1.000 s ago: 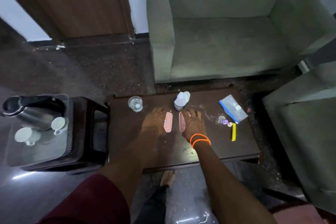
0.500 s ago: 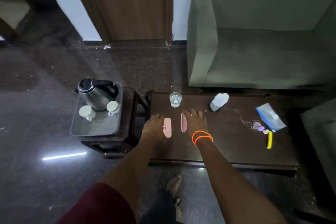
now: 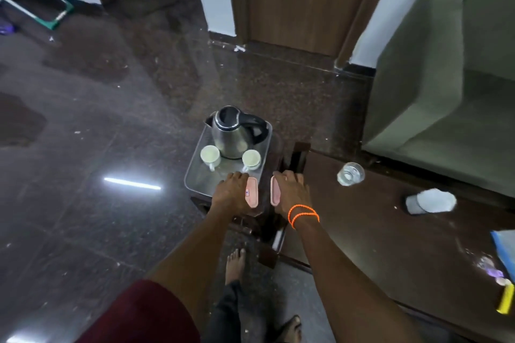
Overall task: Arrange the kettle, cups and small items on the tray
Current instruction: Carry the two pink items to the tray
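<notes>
A steel kettle (image 3: 232,133) with a black handle stands at the back of a clear tray (image 3: 206,181). Two white cups (image 3: 209,154) (image 3: 251,159) sit in front of it. The tray rests on a dark side table (image 3: 299,153). My left hand (image 3: 230,193) hovers palm down over the tray's near right corner, with a flat pink piece (image 3: 251,196) held along its thumb side. My right hand (image 3: 291,192), with orange wrist bands, is just right of the tray and carries a matching pink piece (image 3: 275,193).
The dark coffee table (image 3: 390,231) to the right holds a drinking glass (image 3: 350,174), a white bottle lying on its side (image 3: 430,200), a blue pouch (image 3: 504,248), a yellow item (image 3: 505,299) and small bits. A green sofa (image 3: 446,78) stands behind it.
Both hands have moved left from the coffee table to the tray, carrying the pink pieces with them. My view has swung left with them.
</notes>
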